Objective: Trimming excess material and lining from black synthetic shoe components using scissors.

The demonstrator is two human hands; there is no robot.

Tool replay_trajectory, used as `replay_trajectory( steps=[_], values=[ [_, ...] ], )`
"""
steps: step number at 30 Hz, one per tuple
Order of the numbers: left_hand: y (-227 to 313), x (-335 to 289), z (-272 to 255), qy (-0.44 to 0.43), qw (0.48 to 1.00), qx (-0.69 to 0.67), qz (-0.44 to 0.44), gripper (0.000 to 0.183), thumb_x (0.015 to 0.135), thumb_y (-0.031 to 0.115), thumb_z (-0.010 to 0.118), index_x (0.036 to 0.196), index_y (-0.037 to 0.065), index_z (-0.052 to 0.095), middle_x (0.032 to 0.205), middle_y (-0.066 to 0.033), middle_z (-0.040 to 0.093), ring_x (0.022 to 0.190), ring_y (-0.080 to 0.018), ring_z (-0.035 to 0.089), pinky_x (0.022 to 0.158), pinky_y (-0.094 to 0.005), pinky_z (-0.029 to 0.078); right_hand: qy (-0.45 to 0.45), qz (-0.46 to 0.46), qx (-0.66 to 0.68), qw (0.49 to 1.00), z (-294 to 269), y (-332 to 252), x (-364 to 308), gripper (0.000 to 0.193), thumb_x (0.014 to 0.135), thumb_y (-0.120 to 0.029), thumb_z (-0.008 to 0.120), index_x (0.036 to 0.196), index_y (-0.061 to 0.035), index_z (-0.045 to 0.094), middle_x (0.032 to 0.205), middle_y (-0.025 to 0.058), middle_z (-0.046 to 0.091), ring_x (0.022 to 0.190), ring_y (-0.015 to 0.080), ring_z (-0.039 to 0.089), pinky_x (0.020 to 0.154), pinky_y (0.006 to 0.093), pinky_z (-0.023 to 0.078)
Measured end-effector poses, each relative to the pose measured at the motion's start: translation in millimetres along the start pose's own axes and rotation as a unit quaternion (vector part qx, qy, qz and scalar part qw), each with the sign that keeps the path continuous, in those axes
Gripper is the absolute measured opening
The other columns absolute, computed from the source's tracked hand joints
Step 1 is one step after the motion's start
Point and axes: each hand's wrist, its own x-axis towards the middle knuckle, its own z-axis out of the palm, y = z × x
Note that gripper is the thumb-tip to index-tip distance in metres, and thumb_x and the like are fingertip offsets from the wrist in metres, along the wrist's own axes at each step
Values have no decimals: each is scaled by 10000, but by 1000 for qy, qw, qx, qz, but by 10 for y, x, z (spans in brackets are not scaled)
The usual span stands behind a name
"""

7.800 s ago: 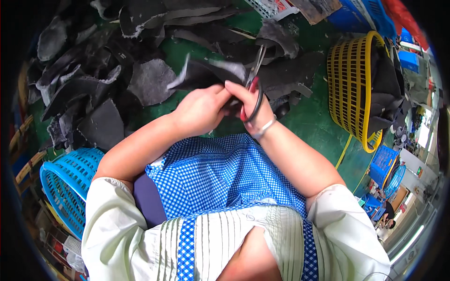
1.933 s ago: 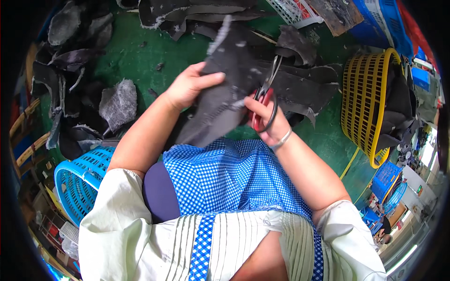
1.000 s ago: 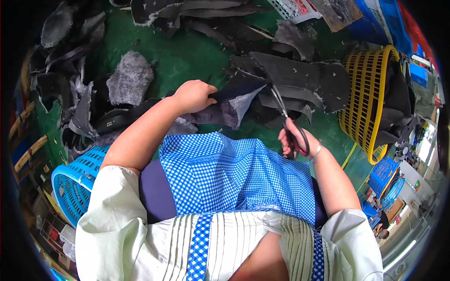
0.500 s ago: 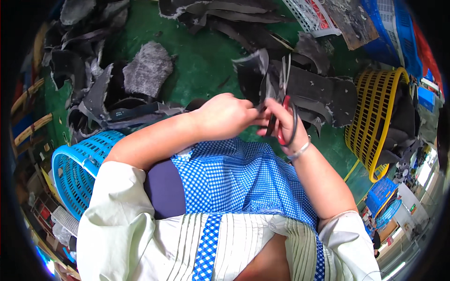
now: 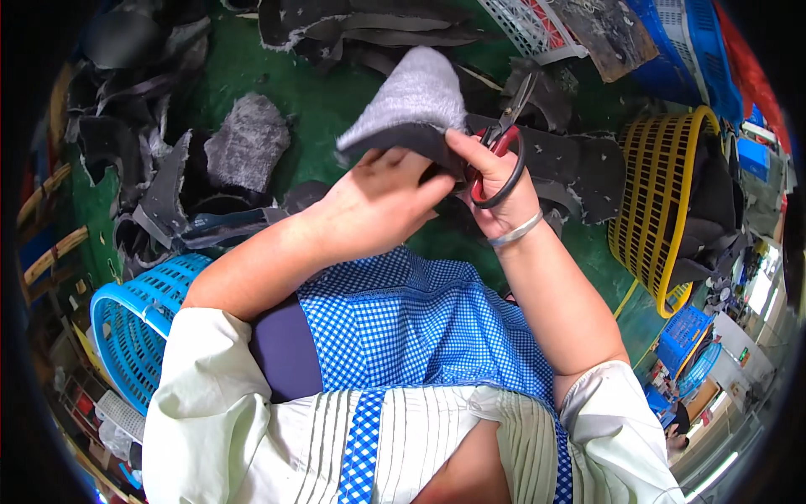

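In front of me, my left hand point(image 5: 374, 202) grips a curved piece of grey fleece-lined fabric point(image 5: 416, 88), its fluffy side up and its dark side showing along the near edge. Some of the left fingertips are hidden behind that edge. My right hand point(image 5: 499, 181) is closed round scissors point(image 5: 509, 134) with red and black handles. Their blades point away to the upper right and look closed. The right thumb lies against the piece's right edge, close to the scissors. A light bracelet circles the right wrist.
Dark fabric scraps point(image 5: 164, 181) are heaped on the green floor at left, with more dark strips point(image 5: 369, 25) at the far side. A yellow basket point(image 5: 663, 185) holding dark pieces stands at right. A blue basket point(image 5: 138, 315) is beside my left elbow.
The fleece piece has been raised and turned, so its fluffy side now shows. My left hand has moved left and opened out around it; the scissors have tilted rightward.
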Motion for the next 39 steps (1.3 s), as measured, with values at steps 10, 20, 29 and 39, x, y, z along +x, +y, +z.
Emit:
replay_trajectory(
  steps=[10, 20, 29, 39],
  values=[
    [-395, 230, -30, 54, 978, -195, 48, 629, 613, 325, 817, 1115, 67, 538, 1378, -204, 374, 1297, -349, 349, 1073, -459, 251, -31, -152, -19, 988, -57, -9, -38, 368, 724, -46, 698, 1074, -26, 586, 979, 43, 635, 856, 172, 620, 711, 288, 515],
    [-828, -187, 268, -306, 859, -319, -260, 489, 730, 278, 757, 1110, 19, 594, 906, -168, 661, 852, -259, 636, 785, -356, 476, 76, -269, 127, 952, -1962, -1170, -9, 277, 820, 44, 551, 1095, 19, 569, 1115, 136, 611, 1074, 245, 574, 977, 364, 451],
    [-810, 57, 374, -262, 938, -178, -142, 546, 715, 202, 694, 1229, 92, 546, 874, -182, 653, 817, -339, 623, 757, -406, 483, 316, -46, -22, 948, -2233, -183, -574, 486, 866, -572, 522, 681, -126, 466, 516, 13, 460, 413, 146, 442, 375, 262, 307],
    [-723, 82, 45, -220, 931, -240, -167, 537, 653, 74, 621, 1189, 90, 588, 802, -177, 641, 688, -284, 619, 675, -348, 492, -89, 237, -323, 912, -1422, -372, -770, 541, 943, -532, 383, 923, -27, 575, 730, 6, 577, 605, 73, 542, 546, 202, 452]
  ],
)
